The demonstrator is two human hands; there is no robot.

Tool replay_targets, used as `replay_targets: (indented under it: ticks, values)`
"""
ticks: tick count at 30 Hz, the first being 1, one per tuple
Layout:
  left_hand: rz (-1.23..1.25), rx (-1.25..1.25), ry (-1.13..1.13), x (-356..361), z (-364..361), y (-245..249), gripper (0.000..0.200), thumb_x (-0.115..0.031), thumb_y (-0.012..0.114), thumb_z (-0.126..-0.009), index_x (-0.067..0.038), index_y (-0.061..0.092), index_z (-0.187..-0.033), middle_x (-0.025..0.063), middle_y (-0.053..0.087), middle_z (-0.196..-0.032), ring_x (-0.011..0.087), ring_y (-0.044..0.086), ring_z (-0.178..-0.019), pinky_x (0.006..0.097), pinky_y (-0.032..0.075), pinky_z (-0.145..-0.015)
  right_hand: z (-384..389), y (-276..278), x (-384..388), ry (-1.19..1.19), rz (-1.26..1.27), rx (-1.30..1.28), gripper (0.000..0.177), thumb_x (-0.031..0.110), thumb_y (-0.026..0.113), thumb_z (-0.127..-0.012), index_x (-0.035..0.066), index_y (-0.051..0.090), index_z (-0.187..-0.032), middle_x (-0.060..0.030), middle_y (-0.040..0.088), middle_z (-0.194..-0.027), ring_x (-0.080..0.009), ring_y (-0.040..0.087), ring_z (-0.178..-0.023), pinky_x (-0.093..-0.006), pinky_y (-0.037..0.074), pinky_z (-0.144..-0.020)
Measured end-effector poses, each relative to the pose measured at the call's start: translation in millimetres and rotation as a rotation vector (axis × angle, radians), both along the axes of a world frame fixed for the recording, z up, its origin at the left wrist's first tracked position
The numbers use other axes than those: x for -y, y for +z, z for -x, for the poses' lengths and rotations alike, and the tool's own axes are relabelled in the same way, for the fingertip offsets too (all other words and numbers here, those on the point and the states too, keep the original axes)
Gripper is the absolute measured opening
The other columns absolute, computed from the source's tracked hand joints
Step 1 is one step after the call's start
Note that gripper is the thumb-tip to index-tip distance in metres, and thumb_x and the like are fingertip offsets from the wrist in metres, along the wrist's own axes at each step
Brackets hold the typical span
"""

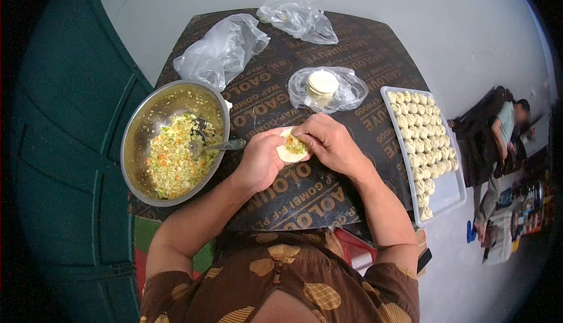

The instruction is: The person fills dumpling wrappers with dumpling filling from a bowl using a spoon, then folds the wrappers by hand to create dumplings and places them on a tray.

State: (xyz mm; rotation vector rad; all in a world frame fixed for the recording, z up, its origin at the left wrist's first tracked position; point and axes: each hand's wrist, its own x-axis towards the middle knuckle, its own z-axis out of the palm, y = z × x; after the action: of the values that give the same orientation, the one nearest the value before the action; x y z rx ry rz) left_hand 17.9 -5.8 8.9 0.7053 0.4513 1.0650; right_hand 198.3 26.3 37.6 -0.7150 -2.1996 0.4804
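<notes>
Cradling a filled dumpling wrapper (287,155) in the cupped left hand (261,160), grasped from below. Pinching its upper edge with right hand (331,144) fingertips, closed on the dough. Held over the printed board (305,203), centre, between steel bowl (139,128) of chopped filling (173,162) with spoon (218,145) at left and tray (450,191) of folded dumplings (419,141) at right. Behind the hands, wrapper stack (322,82) on plastic bag (352,91).
</notes>
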Motion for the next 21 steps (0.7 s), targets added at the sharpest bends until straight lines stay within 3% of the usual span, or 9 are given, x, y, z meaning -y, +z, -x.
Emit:
replay_targets:
  ticks: [4,10,19,21]
  values:
    - [0.02,0.017,0.048,-0.5,0.9,5.1,0.034,-0.011,0.038,-0.097,0.011,0.047,-0.12,0.0191,0.059,-0.114,0.0257,0.062,-0.102,0.0396,0.051,-0.092,-3.7,-0.4,-1.3,-0.031,0.028,-0.052,0.007,0.003,0.063,-0.082,0.001,0.063,-0.089,-0.0137,0.06,-0.082,-0.0321,0.058,-0.082,-0.0387,0.048,-0.073]
    - [0.05,-0.005,0.101,-1.3,0.1,1.4,0.03,-0.007,0.046,-0.095,0.01,0.049,-0.119,0.0185,0.061,-0.11,0.0267,0.063,-0.1,0.0387,0.051,-0.092,-9.8,6.7,-0.5,-0.097,0.059,-0.007,0.006,0.003,0.064,-0.084,0.0,0.062,-0.089,-0.0122,0.061,-0.083,-0.0287,0.06,-0.082,-0.0357,0.049,-0.072]
    - [0.008,-0.035,0.075,-2.7,2.0,-4.4,0.037,-0.012,0.05,-0.095,0.011,0.045,-0.124,0.0202,0.059,-0.116,0.029,0.062,-0.105,0.0411,0.047,-0.099,-10.9,5.3,-1.3,-0.119,0.106,0.119,0.007,0.005,0.063,-0.085,-0.001,0.062,-0.088,-0.0138,0.06,-0.083,-0.0303,0.059,-0.081,-0.0365,0.048,-0.072]
    - [0.008,-0.036,0.072,-2.2,2.2,-3.3,0.037,-0.012,0.05,-0.095,0.011,0.045,-0.124,0.0201,0.059,-0.116,0.0291,0.062,-0.105,0.041,0.047,-0.098,-10.0,7.8,0.0,-0.166,0.165,0.084,0.008,0.008,0.061,-0.085,0.0,0.062,-0.086,-0.0163,0.06,-0.084,-0.035,0.058,-0.086,-0.0416,0.047,-0.076]
